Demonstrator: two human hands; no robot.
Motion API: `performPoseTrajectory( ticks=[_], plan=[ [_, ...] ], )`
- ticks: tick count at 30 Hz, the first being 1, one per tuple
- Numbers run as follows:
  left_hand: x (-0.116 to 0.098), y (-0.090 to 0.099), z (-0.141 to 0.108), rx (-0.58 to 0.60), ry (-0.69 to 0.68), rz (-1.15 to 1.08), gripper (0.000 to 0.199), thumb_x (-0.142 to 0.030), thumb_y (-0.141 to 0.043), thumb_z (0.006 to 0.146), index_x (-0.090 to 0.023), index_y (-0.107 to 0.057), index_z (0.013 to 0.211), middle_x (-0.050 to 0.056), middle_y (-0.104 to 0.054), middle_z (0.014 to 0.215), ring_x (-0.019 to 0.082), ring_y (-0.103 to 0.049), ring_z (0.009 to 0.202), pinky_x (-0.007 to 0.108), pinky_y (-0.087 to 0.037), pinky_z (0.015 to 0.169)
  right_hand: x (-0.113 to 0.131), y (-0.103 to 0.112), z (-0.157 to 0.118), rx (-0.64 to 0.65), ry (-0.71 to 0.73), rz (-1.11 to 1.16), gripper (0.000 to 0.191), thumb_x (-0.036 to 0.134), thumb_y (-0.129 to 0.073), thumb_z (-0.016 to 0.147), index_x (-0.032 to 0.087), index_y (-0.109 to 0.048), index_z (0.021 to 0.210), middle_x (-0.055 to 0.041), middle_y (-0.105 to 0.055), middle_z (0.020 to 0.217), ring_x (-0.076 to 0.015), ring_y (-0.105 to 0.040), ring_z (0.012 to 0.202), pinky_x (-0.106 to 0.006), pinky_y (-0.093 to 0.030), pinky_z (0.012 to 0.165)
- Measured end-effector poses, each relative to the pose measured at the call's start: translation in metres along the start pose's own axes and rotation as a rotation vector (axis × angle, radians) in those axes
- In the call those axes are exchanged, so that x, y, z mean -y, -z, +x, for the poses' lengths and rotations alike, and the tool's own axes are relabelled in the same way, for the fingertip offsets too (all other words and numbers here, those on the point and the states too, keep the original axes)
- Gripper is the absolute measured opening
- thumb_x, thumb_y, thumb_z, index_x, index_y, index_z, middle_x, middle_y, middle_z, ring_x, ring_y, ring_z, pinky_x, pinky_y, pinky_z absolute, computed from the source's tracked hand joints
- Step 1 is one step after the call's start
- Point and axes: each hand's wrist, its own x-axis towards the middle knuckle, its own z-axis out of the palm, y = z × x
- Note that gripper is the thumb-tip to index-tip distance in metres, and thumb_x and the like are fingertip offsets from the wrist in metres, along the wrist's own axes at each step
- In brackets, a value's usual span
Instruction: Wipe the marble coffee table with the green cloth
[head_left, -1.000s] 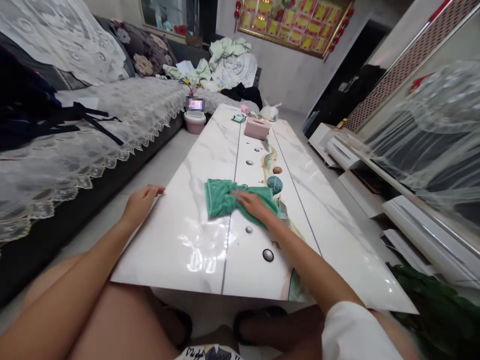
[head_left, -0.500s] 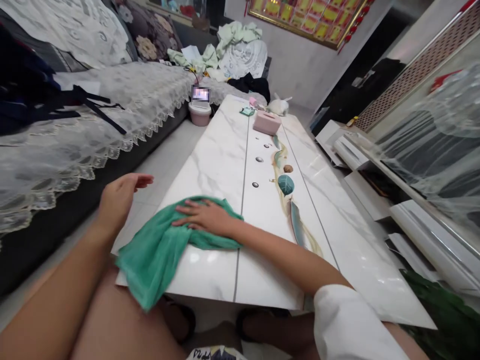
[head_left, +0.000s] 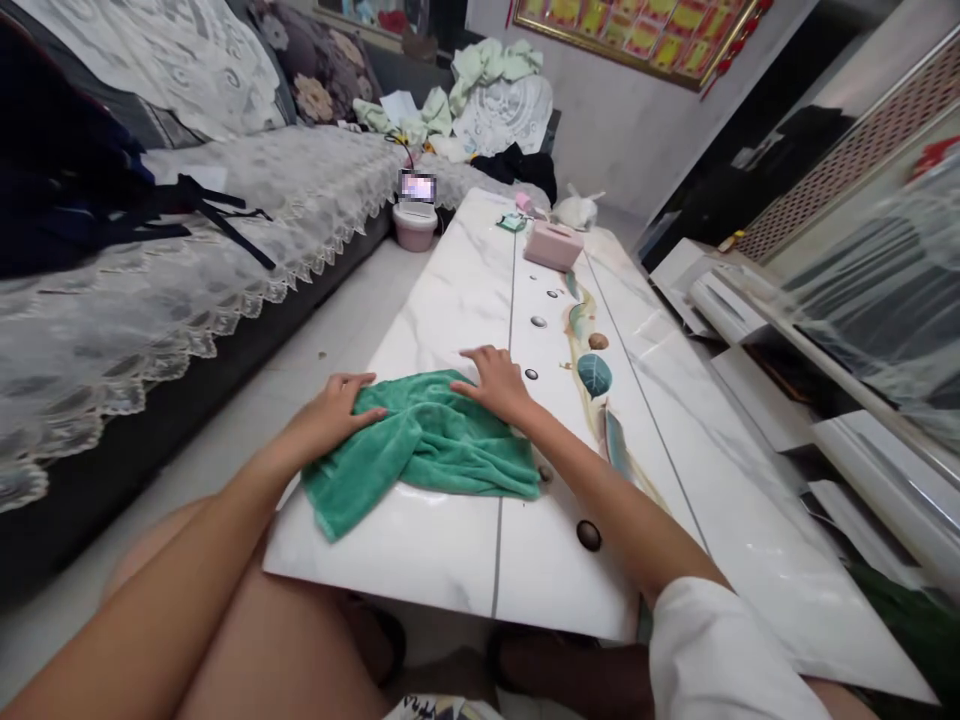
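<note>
Green cloth: the plush green cloth (head_left: 427, 435) lay rumpled on the near left part of the white marbled surface (head_left: 442, 570), just left of centre in the frame, its lower left corner turned toward the near edge.
Left hand: the left hand (head_left: 336, 412) rested on the cloth's upper left edge, thumb over the fabric and held apart from the other fingers, which were loosely bent.
Right hand: the right hand (head_left: 496, 385) was at the cloth's upper right edge, fingers spread, the thumb pointing left over the fabric; whether the fingertips pressed on anything could not be told.
Tissue box: the pink tissue box (head_left: 553, 246) stood toward the far end of the surface, upper centre of the frame, with a slot in its top; its inside could not be seen.
Plastic bag: the white plastic bag (head_left: 579, 210) sat behind the box, its contents hidden.
Packet: the small green packet (head_left: 511, 222) lay left of the box, near a small pink item (head_left: 523, 201).
Bucket: the pink bucket (head_left: 415, 233) stood on the floor between the sofa (head_left: 255, 200) and the surface, its pale top covered, with a lit screen (head_left: 418, 187) propped upright on it; its inside was hidden.
</note>
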Motion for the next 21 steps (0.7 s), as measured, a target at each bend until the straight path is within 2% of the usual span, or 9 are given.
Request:
performPoseTrajectory(
  ticks=[3, 6, 10, 13, 15, 17, 18, 19, 21],
  plan=[
    [-0.005, -0.003, -0.001, 0.028, 0.023, 0.181, 0.056, -0.068, -0.053, 0.085, -0.022, -0.065, 0.115, 0.016, -0.059, 0.132, 0.036, -0.068, 0.104, 0.046, -0.053, 0.09, -0.004, 0.005, -0.009, 0.088, -0.058, -0.167, 0.036, 0.049, -0.053, 0.106, 0.024, -0.069, 0.127, -0.0169, -0.066, 0.134, -0.0351, -0.058, 0.124, -0.049, -0.055, 0.096],
    [-0.028, 0.012, -0.004, -0.061, -0.028, 0.351, 0.037, -0.055, -0.048, 0.096, -0.022, -0.064, 0.102, 0.014, -0.068, 0.112, 0.034, -0.068, 0.098, 0.041, -0.05, 0.082, -0.007, 0.025, -0.01, 0.064, -0.103, -0.042, 0.029, 0.039, -0.043, 0.109, 0.024, -0.065, 0.122, -0.0115, -0.073, 0.111, -0.0286, -0.065, 0.102, -0.04, -0.056, 0.085],
    [-0.084, 0.059, 0.001, -0.433, -0.042, 0.444, 0.053, -0.056, -0.034, 0.107, -0.014, -0.065, 0.117, 0.01, -0.072, 0.101, 0.031, -0.07, 0.106, 0.035, -0.046, 0.088, -0.017, 0.097, 0.007, -0.221, -0.122, 0.17, 0.026, 0.032, -0.05, 0.106, 0.017, -0.063, 0.123, -0.0066, -0.075, 0.106, -0.0223, -0.069, 0.094, -0.038, -0.057, 0.084],
    [-0.129, 0.113, 0.014, -0.54, -0.253, 0.27, 0.085, -0.069, -0.017, 0.103, 0.0, -0.059, 0.13, 0.005, -0.067, 0.114, 0.029, -0.065, 0.12, 0.036, -0.041, 0.097, -0.023, 0.167, 0.011, -0.514, -0.03, 0.211, 0.05, 0.023, -0.024, 0.106, 0.003, -0.068, 0.117, -0.0083, -0.074, 0.119, -0.0195, -0.07, 0.107, -0.034, -0.053, 0.088],
    [-0.156, 0.15, 0.019, -0.579, -0.429, 0.23, 0.092, -0.072, -0.025, 0.1, 0.008, -0.056, 0.132, 0.003, -0.065, 0.114, 0.025, -0.064, 0.121, 0.037, -0.038, 0.101, -0.023, 0.21, 0.002, -0.669, 0.033, 0.218, 0.048, 0.017, -0.027, 0.101, -0.001, -0.068, 0.117, -0.0071, -0.074, 0.122, -0.0167, -0.069, 0.108, -0.031, -0.051, 0.089],
    [-0.178, 0.178, 0.015, -0.662, -0.57, 0.227, 0.082, -0.075, -0.052, 0.094, -0.002, -0.064, 0.129, 0.003, -0.07, 0.11, 0.02, -0.067, 0.109, 0.035, -0.043, 0.1, -0.023, 0.243, -0.019, -0.776, 0.11, 0.207, 0.032, 0.005, -0.054, 0.093, 0.006, -0.067, 0.122, -0.0038, -0.075, 0.118, -0.0122, -0.068, 0.102, -0.028, -0.052, 0.09],
    [-0.187, 0.187, 0.007, -0.681, -0.645, 0.249, 0.074, -0.071, -0.057, 0.094, -0.007, -0.067, 0.128, 0.002, -0.07, 0.108, 0.019, -0.068, 0.107, 0.036, -0.044, 0.1, -0.022, 0.255, -0.032, -0.818, 0.164, 0.189, 0.042, -0.005, -0.065, 0.083, 0.011, -0.067, 0.121, -0.0022, -0.076, 0.113, -0.0108, -0.067, 0.097, -0.027, -0.054, 0.088],
    [-0.194, 0.193, -0.003, -0.687, -0.709, 0.277, 0.067, -0.067, -0.056, 0.096, -0.01, -0.068, 0.129, 0.0, -0.069, 0.107, 0.019, -0.069, 0.108, 0.037, -0.044, 0.101, -0.022, 0.263, -0.048, -0.851, 0.227, 0.162, 0.049, -0.012, -0.068, 0.075, 0.015, -0.068, 0.117, -0.0013, -0.076, 0.108, -0.0105, -0.066, 0.092, -0.027, -0.055, 0.086],
    [-0.2, 0.194, -0.031, -0.718, -0.772, 0.335, 0.058, -0.061, -0.051, 0.1, -0.012, -0.073, 0.121, -0.003, -0.064, 0.101, 0.021, -0.068, 0.114, 0.043, -0.038, 0.11, -0.018, 0.269, -0.083, -0.895, 0.346, 0.108, 0.038, -0.011, -0.064, 0.077, 0.016, -0.07, 0.103, -0.0007, -0.075, 0.102, -0.0121, -0.067, 0.092, -0.029, -0.054, 0.086]
  ],
)
